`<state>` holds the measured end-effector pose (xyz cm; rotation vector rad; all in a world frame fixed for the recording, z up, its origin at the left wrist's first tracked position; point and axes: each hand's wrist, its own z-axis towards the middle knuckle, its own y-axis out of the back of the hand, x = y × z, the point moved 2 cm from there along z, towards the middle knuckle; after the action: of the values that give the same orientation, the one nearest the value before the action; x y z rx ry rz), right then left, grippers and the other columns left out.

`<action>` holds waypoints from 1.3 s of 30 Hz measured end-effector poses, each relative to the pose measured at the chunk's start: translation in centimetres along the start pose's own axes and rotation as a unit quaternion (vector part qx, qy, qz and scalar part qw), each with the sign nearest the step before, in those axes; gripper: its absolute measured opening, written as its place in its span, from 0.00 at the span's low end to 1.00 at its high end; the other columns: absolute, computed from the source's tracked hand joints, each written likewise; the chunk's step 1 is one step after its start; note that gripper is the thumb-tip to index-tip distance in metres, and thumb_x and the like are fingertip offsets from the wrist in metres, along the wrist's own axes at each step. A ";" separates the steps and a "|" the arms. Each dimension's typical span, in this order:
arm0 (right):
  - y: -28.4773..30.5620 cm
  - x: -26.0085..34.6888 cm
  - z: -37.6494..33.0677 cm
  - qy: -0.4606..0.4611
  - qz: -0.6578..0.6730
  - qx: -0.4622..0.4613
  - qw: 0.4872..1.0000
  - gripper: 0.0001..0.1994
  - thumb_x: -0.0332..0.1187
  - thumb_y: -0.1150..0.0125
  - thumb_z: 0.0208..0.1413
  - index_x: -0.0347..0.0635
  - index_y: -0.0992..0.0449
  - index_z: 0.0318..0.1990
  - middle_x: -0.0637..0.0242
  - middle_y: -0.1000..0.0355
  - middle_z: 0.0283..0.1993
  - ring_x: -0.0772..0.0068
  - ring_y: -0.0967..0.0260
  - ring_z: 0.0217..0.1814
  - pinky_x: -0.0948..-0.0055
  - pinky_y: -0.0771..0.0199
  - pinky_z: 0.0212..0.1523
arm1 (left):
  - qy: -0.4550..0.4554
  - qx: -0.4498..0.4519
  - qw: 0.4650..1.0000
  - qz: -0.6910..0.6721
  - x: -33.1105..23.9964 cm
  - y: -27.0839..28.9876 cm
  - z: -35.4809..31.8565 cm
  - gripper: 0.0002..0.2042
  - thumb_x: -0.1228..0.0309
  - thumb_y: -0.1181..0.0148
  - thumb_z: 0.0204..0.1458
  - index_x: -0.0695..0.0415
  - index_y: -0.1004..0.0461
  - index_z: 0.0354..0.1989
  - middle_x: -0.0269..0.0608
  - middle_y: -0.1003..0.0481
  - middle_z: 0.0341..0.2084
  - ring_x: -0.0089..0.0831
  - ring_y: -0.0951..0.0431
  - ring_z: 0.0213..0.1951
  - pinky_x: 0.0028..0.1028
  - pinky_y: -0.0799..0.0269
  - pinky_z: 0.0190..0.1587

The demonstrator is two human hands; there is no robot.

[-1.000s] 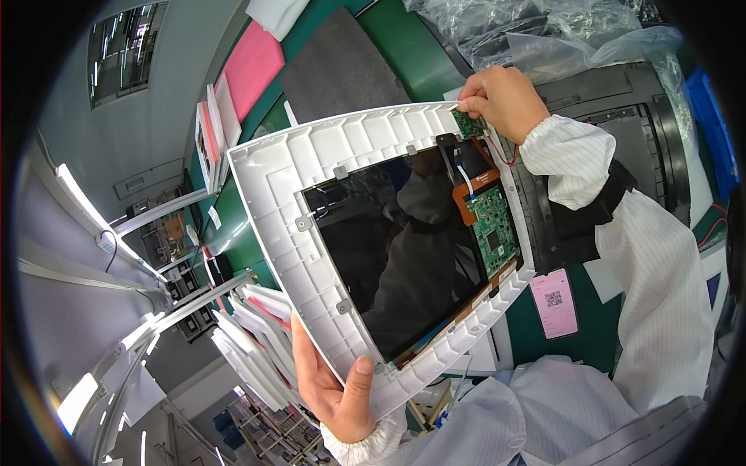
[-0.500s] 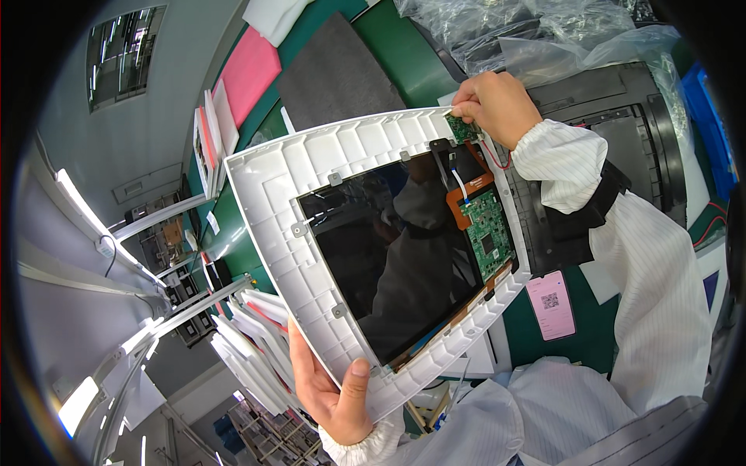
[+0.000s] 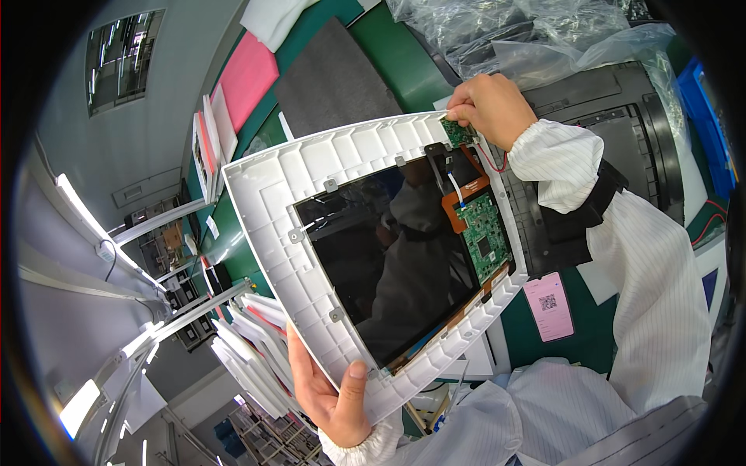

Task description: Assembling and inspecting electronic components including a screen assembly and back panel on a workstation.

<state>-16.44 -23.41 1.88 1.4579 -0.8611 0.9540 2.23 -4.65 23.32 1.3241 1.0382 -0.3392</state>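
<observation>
White frame (image 3: 307,283) tilts above the green table (image 3: 395,54). The left hand (image 3: 330,396) grips its lower corner between spread thumb and fingers; the right hand (image 3: 491,107) pinches narrowly at its upper-right corner. One dark panel (image 3: 388,272), two circuit boards (image 3: 485,237) and four metal tabs (image 3: 331,185) show. One pink-screened phone (image 3: 549,320) carries text too small to read.

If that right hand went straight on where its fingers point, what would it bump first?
The right hand would probably meet the white frame beside the small green board, right at its fingertips; depth is unclear.
</observation>
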 end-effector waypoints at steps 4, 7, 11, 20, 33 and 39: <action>-0.5 -0.3 0.1 0.017 -0.039 -0.030 0.999 0.05 0.29 0.40 0.43 0.36 0.23 0.26 0.60 0.28 0.19 0.67 0.30 0.21 0.72 0.32 0.26 | 0.003 0.001 1.000 -0.002 -0.1 0.0 0.1 0.42 0.65 0.34 0.36 0.68 0.49 0.60 0.51 0.38 0.52 0.36 0.35 0.53 0.30 0.44 0.56; -0.7 -0.2 0.1 0.000 -0.040 -0.026 0.999 0.05 0.29 0.40 0.42 0.37 0.23 0.26 0.61 0.28 0.18 0.66 0.30 0.21 0.71 0.32 0.26 | 0.000 0.001 1.000 0.001 -0.2 -0.1 0.1 0.42 0.64 0.34 0.36 0.68 0.49 0.59 0.51 0.37 0.52 0.36 0.35 0.52 0.29 0.44 0.55; -0.4 -0.2 -0.2 -0.001 -0.055 -0.037 0.998 0.05 0.30 0.40 0.43 0.39 0.22 0.26 0.62 0.28 0.18 0.65 0.30 0.21 0.70 0.31 0.27 | -0.023 0.023 0.999 0.003 -0.2 -0.1 0.1 0.41 0.65 0.35 0.38 0.69 0.50 0.59 0.51 0.37 0.52 0.34 0.34 0.51 0.28 0.43 0.55; 8.5 3.9 -4.7 -0.006 0.136 -0.118 0.984 0.12 0.33 0.38 0.43 0.36 0.24 0.35 0.56 0.26 0.28 0.70 0.28 0.30 0.73 0.30 0.33 | 0.004 0.070 0.996 -0.049 1.2 0.5 1.2 0.35 0.71 0.42 0.43 0.67 0.50 0.60 0.49 0.37 0.52 0.35 0.35 0.52 0.28 0.44 0.55; 16.7 5.8 -20.5 -0.143 0.259 -0.315 0.902 0.13 0.23 0.41 0.45 0.37 0.25 0.42 0.67 0.27 0.25 0.90 0.42 0.17 0.89 0.46 0.15 | 0.004 0.110 0.986 -0.122 1.2 0.4 1.2 0.37 0.72 0.41 0.41 0.63 0.51 0.61 0.48 0.35 0.50 0.34 0.32 0.49 0.29 0.38 0.53; 16.4 4.9 -23.9 -0.153 0.276 -0.297 0.901 0.13 0.23 0.40 0.45 0.36 0.26 0.42 0.69 0.29 0.26 0.89 0.43 0.18 0.89 0.44 0.17 | -0.009 0.138 0.974 -0.180 0.0 0.0 0.1 0.36 0.77 0.42 0.42 0.63 0.52 0.61 0.48 0.34 0.48 0.33 0.30 0.46 0.29 0.35 0.50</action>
<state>-31.57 -1.19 13.82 0.8425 -1.6926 0.7607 2.22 -4.74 23.32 1.3709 1.2494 -0.7922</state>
